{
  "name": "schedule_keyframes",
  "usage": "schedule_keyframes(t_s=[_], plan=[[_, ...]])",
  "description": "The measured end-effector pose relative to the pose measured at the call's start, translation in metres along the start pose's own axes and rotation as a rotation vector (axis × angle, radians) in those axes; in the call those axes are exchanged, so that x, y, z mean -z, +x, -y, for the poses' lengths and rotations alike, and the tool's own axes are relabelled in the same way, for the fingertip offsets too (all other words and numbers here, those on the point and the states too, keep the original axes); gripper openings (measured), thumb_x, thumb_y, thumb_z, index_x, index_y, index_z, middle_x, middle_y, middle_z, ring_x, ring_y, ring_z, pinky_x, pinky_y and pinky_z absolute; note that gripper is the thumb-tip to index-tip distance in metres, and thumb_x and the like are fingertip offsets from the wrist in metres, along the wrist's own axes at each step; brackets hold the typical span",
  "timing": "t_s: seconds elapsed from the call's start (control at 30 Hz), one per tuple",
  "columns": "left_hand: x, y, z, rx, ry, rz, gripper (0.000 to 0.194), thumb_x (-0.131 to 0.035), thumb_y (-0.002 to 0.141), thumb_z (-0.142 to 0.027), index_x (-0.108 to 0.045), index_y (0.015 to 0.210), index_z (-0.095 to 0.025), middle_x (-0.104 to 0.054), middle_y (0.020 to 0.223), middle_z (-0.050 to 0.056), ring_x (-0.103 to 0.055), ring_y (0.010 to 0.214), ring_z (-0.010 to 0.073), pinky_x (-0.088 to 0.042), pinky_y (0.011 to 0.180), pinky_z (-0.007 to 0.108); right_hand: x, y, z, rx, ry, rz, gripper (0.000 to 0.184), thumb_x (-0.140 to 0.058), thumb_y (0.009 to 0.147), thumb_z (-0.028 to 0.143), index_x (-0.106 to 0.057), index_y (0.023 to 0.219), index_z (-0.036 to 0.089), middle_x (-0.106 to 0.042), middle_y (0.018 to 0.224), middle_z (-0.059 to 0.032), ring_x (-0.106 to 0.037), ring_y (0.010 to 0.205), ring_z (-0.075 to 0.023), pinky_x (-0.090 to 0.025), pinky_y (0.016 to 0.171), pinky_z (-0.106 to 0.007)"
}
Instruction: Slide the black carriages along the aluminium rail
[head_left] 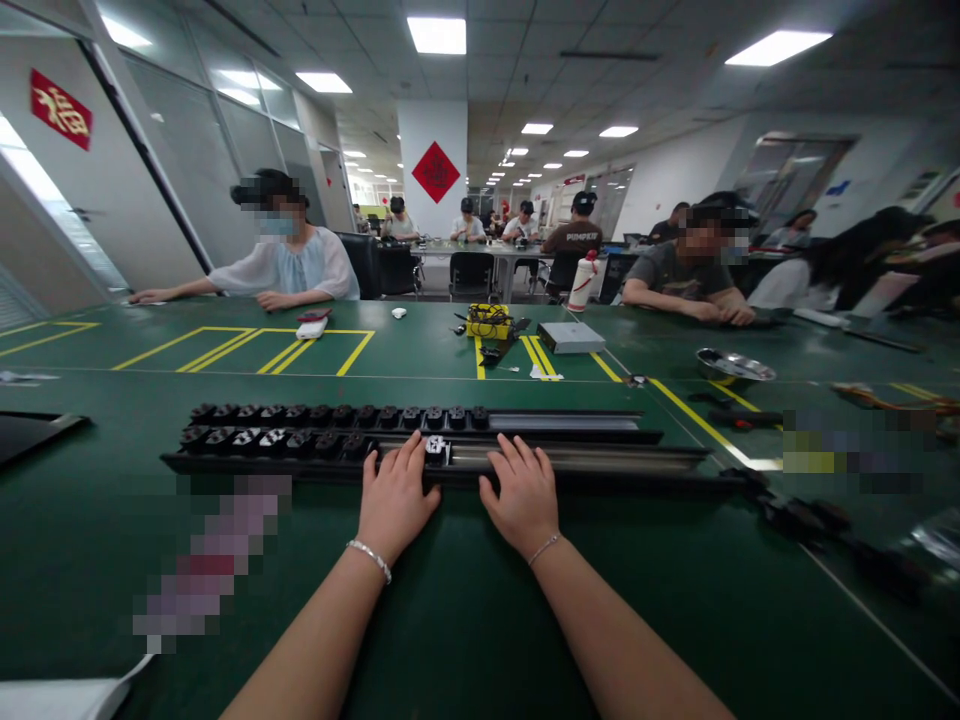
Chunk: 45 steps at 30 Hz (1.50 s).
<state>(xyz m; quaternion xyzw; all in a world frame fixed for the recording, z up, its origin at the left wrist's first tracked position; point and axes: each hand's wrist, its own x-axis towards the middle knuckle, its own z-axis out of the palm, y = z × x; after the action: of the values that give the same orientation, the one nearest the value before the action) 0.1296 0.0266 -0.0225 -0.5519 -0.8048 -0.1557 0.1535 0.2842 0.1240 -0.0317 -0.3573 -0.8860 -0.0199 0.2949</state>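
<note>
A long black power-strip rail (600,457) lies across the green table in front of me. Socket modules (274,438) fill its left part, and the right part shows a bare metallic channel. My left hand (396,500) rests on the rail, fingers stretched over it, beside a single socket module (436,449) with a white-looking top. On the near edge to the right lies my right hand (523,495), fingers spread over the channel and thumb apart. Just behind is a second rail (562,421) with a row of similar black sockets on its left.
Behind the rails are a yellow box with cables (487,321), a grey metal box (571,337) and a white bottle (583,282). A metal bowl (733,366) and dark cables (810,515) lie to the right. Two people sit across the table; others are farther back.
</note>
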Motion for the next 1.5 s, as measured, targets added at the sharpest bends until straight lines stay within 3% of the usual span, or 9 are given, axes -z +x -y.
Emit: schedule_keyframes(t_s=[0.23,0.53,1.5], plan=[[0.001,0.0,-0.0017,0.035,0.051,0.018,0.059,-0.05,0.074,-0.034,-0.039,0.13,-0.021,-0.037,0.14,0.004,-0.048,0.109,0.024,-0.019,0.104,0.045,0.0021,0.0005,-0.0009,-0.007,-0.01,0.01,0.028,-0.044,0.082,0.036,-0.061,0.099,0.021,-0.046,0.133,-0.0049,-0.034,0.124,-0.0245,-0.018,0.103,-0.043],[0.0029,0.0003,-0.0026,0.033,0.082,0.033,0.059,-0.05,0.074,-0.034,-0.038,0.131,-0.022,-0.037,0.14,0.003,-0.049,0.107,0.0237,-0.02,0.103,0.045,0.0078,-0.0004,-0.0063,0.046,0.015,0.056,0.04,-0.041,0.085,0.038,-0.051,0.119,0.021,-0.042,0.136,-0.0049,-0.032,0.126,-0.0237,-0.022,0.102,-0.04],[0.0042,0.0007,-0.0024,0.019,0.107,0.02,0.056,-0.051,0.074,-0.033,-0.041,0.128,-0.025,-0.039,0.139,0.003,-0.051,0.103,0.0231,-0.024,0.1,0.044,0.0053,0.0003,-0.0043,0.01,0.031,0.051,0.04,-0.047,0.079,0.029,-0.053,0.119,0.023,-0.043,0.135,-0.0027,-0.031,0.126,-0.0218,-0.026,0.099,-0.037]])
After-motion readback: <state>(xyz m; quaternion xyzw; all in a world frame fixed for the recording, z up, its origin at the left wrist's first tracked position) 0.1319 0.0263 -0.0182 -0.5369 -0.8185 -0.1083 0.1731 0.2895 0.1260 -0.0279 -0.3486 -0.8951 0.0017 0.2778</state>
